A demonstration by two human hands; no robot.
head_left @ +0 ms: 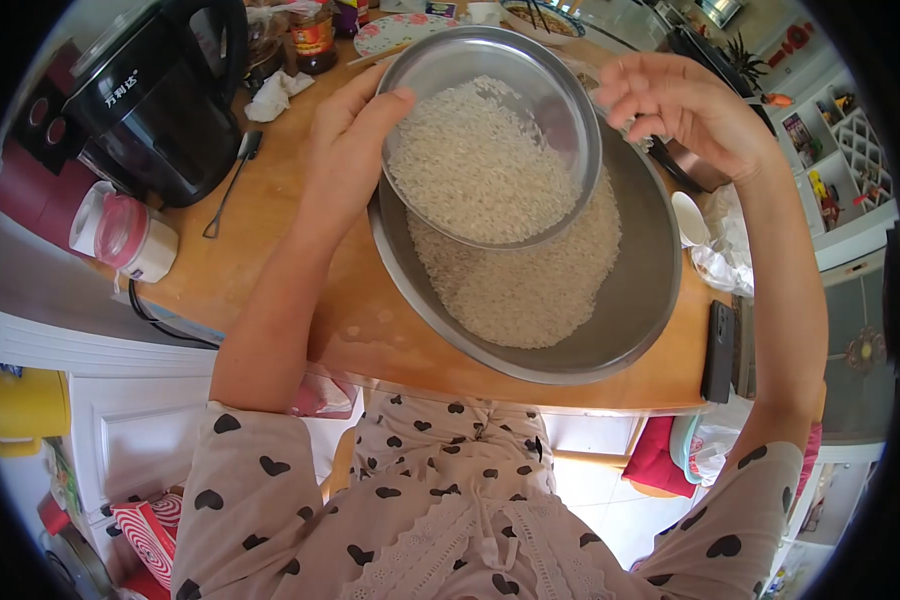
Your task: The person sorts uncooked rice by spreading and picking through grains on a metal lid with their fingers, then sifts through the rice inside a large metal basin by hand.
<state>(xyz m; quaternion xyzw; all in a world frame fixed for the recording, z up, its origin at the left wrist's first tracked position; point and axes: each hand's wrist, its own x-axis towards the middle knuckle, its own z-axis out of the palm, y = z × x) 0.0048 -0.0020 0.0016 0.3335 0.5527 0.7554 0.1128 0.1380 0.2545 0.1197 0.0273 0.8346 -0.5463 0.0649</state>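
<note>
My left hand (355, 135) grips the left rim of a small metal bowl (560, 95), its thumb over the edge. White rice (480, 160) lies in this bowl, which is held tilted above a large metal basin (655, 260). More rice (530, 300) covers part of the basin's bottom. Just right of the small bowl is my right hand (685, 110), raised with its fingers curled and slightly blurred. A few grains show by its fingertips; whether it holds more is hidden.
A black kettle (160, 110), a pink-lidded jar (135, 240) and a long-handled tool (232, 185) are at the left. Behind are a sauce jar (313, 40) and a floral plate (400, 33). A phone (718, 352) lies at the right edge, near a white cup (688, 218).
</note>
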